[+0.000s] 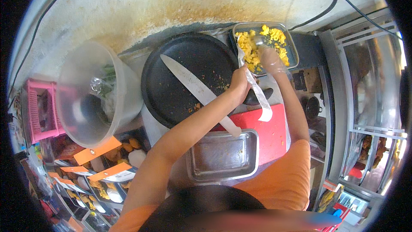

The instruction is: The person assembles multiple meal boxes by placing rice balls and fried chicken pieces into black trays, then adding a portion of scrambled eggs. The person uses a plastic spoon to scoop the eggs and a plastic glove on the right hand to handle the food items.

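Observation:
A wire-mesh tray (pixel 295 58) at the far right of the counter holds yellow, crumbly food pieces (pixel 245 43). Over it, my right hand (pixel 270 61), in a clear plastic glove, is closed around a shiny metal utensil (pixel 258 41); its exact kind is blurred. My left hand (pixel 240 80) grips a long piece of white paper (pixel 259 96), seen nearly edge-on, whose upper end reaches the tray's near left side. Under my left forearm, a large knife (pixel 189 79) lies across a round black pan (pixel 169 99) dotted with crumbs; its pale handle extends over a rectangular metal tray (pixel 221 157).
A red cutting board (pixel 274 135) lies beside the metal tray. To the left stand a big translucent tub (pixel 77 103) with greens inside and a pink plastic basket (pixel 40 111). Food compartments with orange tags (pixel 98 150) sit at the lower left; a stained wall (pixel 171 4) rises behind.

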### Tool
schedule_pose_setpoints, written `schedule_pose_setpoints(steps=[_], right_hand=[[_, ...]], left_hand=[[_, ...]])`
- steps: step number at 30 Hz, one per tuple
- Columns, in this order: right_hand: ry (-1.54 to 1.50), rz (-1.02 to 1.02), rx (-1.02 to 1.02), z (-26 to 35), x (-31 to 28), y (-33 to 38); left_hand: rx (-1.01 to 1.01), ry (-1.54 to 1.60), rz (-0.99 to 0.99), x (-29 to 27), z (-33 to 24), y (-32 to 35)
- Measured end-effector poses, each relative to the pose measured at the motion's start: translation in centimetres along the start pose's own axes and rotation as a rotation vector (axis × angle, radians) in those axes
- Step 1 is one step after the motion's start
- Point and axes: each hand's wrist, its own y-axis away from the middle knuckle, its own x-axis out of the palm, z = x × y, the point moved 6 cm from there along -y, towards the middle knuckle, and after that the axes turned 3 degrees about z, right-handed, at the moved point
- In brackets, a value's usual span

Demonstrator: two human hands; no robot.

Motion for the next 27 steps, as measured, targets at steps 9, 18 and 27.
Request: schedule_pose_setpoints(steps=[9, 18, 27], right_hand=[[0.145, 0.127, -0.454, 3.5, -2.2, 6.3], [-0.691, 0.377, 0.32, -1.5, -0.1, 5.7], [-1.538, 0.13, 0.31, -3.3, 2.1, 9.6]], left_hand=[[0.06, 0.144, 0.027, 0.2, 0.4, 0.2], [0.017, 0.129, 0.11, -0.7, 0.6, -1.2], [0.152, -0.017, 0.182, -0.1, -4.4, 6.1]])
